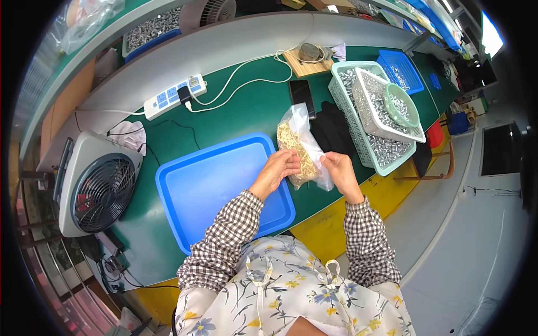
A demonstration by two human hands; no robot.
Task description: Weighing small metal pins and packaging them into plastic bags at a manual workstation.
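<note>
Both hands are up at the clear plastic bag [305,151] now, and it's packed with small pale gold-coloured pieces. The left hand [278,168] is curled against the bag's left side, fingers closed on the film near the filled lower half. The right hand [340,171] pinches the bag's right edge, thumb and fingers closed on the plastic. The bag sits between the two hands, its lower end at the near edge of the green table [246,112], its empty top rising loose and crumpled away from them.

That film looks thin, soft and slippery; the fill looks dense for its size, so I'd judge the bottom sags and shifts if held only by the top. The best hold is probably low on the sides, around the packed part.

Just left of the left hand lies the blue tray [190,185]. Beyond the right hand stands a teal basket [350,112] of silver metal parts, a white basket [370,112] resting in it. A black phone [301,95] lies beyond the bag.
</note>
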